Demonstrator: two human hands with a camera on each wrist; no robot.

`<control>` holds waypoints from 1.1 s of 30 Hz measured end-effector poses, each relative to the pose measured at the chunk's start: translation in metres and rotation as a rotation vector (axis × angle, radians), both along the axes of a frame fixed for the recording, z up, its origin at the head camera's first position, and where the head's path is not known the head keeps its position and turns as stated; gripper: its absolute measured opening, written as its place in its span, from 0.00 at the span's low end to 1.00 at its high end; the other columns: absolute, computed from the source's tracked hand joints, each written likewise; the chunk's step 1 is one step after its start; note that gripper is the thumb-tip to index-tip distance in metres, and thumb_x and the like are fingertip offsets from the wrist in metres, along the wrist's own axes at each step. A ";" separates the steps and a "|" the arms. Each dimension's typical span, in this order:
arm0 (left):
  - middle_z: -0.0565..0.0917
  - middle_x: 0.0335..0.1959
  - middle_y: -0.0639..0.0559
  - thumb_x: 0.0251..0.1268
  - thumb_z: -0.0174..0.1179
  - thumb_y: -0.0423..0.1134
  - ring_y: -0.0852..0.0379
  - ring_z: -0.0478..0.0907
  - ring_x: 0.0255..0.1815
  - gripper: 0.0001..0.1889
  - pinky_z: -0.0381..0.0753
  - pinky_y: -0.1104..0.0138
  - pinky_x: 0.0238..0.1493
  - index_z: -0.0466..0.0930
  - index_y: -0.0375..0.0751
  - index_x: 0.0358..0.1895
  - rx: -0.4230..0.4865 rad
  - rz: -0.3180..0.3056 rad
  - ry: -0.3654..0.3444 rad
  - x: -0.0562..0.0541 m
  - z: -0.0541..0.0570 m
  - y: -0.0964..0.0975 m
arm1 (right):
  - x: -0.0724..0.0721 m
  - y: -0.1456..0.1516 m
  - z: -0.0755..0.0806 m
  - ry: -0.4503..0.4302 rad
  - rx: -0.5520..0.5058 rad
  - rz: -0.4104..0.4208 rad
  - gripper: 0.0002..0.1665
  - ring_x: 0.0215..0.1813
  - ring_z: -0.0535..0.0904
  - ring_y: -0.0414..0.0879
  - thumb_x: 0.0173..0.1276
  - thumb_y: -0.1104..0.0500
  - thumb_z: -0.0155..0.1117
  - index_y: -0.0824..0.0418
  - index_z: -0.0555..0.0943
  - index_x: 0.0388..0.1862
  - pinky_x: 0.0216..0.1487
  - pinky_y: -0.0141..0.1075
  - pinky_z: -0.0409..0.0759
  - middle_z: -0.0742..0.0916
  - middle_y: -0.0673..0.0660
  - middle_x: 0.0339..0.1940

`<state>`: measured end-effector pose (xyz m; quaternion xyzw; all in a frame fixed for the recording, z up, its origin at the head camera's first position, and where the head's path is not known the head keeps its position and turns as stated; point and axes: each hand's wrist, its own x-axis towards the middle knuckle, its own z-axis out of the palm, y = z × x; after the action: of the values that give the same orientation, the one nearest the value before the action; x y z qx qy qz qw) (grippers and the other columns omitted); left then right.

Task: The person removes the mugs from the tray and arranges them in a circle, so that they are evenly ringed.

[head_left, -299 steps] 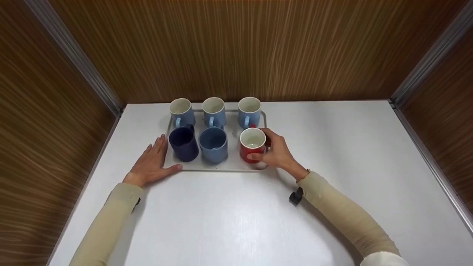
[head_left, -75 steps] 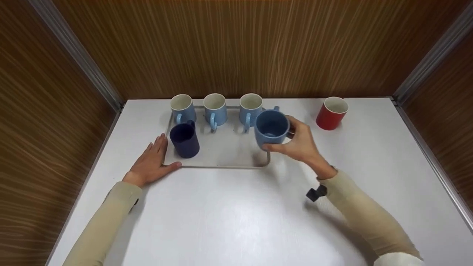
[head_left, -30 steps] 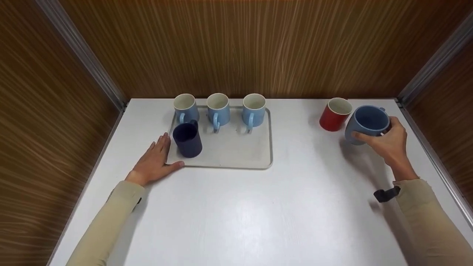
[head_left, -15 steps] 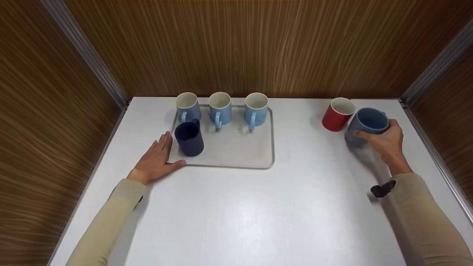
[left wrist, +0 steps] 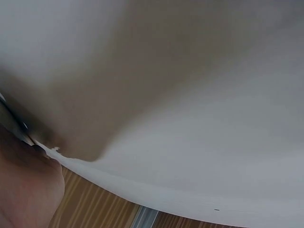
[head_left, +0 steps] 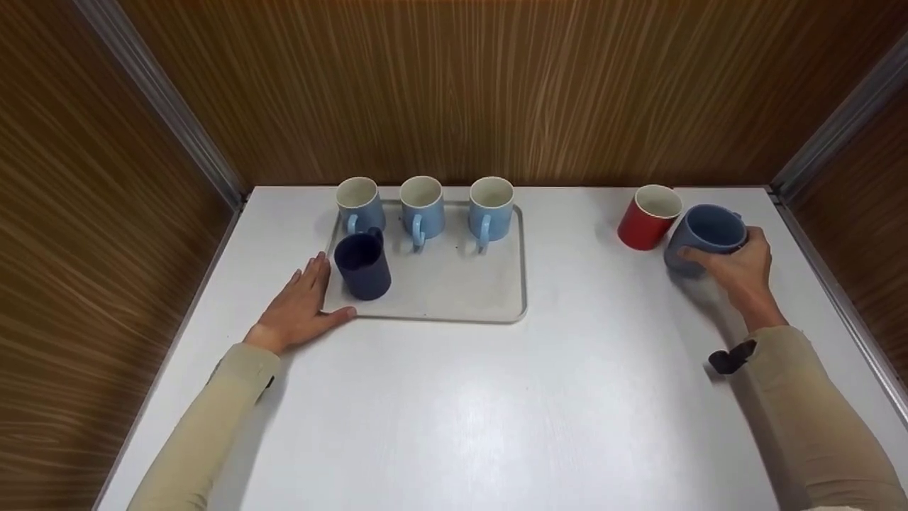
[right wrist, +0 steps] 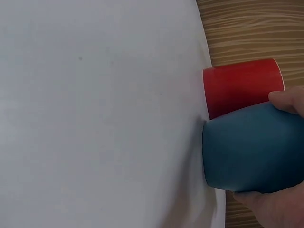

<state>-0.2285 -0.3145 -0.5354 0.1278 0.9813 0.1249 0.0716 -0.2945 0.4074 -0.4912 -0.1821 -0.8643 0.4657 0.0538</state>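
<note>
At the far right of the table in the head view, my right hand [head_left: 745,273] grips a medium-blue mug [head_left: 684,248] round its side, thumb in front. The mug stands upright at the tabletop beside a red mug [head_left: 640,226] with a white inside; the right wrist view shows the blue mug [right wrist: 251,147] overlapping the red one [right wrist: 242,85]. My left hand [head_left: 294,309] lies flat with straight fingers along the left edge of a pale tray [head_left: 461,287], thumb at its front rim. Nearest to it on the tray stands a dark navy mug [head_left: 365,273].
Three light-blue mugs, a left [head_left: 364,213], a middle [head_left: 428,216] and a right one [head_left: 493,218], line the tray's back, handles facing forward. A wood-grain panel [head_left: 454,92] closes off the back of the white table [head_left: 461,411]; similar panels stand at both sides.
Over ten seconds, the red mug and then the medium-blue mug have gone from the tray to the table's right. In the last second the blue mug has come down slightly. My left hand stays put.
</note>
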 end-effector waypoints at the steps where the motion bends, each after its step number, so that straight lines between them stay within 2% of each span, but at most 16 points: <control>1: 0.35 0.90 0.39 0.71 0.47 0.81 0.41 0.35 0.91 0.63 0.39 0.47 0.90 0.35 0.32 0.87 0.001 0.000 0.003 0.000 0.000 0.000 | -0.001 0.000 0.000 0.001 -0.001 -0.001 0.66 0.83 0.60 0.61 0.64 0.47 0.82 0.63 0.50 0.87 0.86 0.53 0.63 0.64 0.66 0.85; 12: 0.35 0.91 0.41 0.69 0.45 0.83 0.43 0.35 0.91 0.64 0.39 0.48 0.90 0.33 0.35 0.87 -0.007 0.008 -0.004 -0.002 -0.002 0.000 | -0.004 0.000 -0.003 -0.008 -0.008 0.001 0.66 0.85 0.58 0.62 0.65 0.46 0.81 0.62 0.48 0.88 0.87 0.54 0.61 0.63 0.67 0.86; 23: 0.35 0.90 0.41 0.70 0.45 0.82 0.43 0.34 0.91 0.64 0.39 0.48 0.90 0.33 0.34 0.87 -0.007 0.000 0.004 -0.002 -0.002 0.000 | -0.003 0.000 0.000 -0.018 -0.002 0.013 0.72 0.87 0.55 0.63 0.62 0.41 0.82 0.60 0.46 0.89 0.86 0.57 0.61 0.60 0.66 0.87; 33: 0.38 0.90 0.38 0.72 0.47 0.80 0.41 0.37 0.91 0.63 0.41 0.46 0.90 0.37 0.31 0.87 -0.011 0.000 0.021 -0.001 0.000 0.001 | -0.001 0.001 -0.002 0.016 0.035 0.049 0.71 0.86 0.57 0.64 0.63 0.38 0.80 0.63 0.47 0.88 0.86 0.59 0.61 0.62 0.67 0.86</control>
<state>-0.2298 -0.3133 -0.5356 0.1290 0.9826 0.1182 0.0621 -0.2959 0.4082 -0.4936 -0.1561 -0.8762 0.4530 0.0524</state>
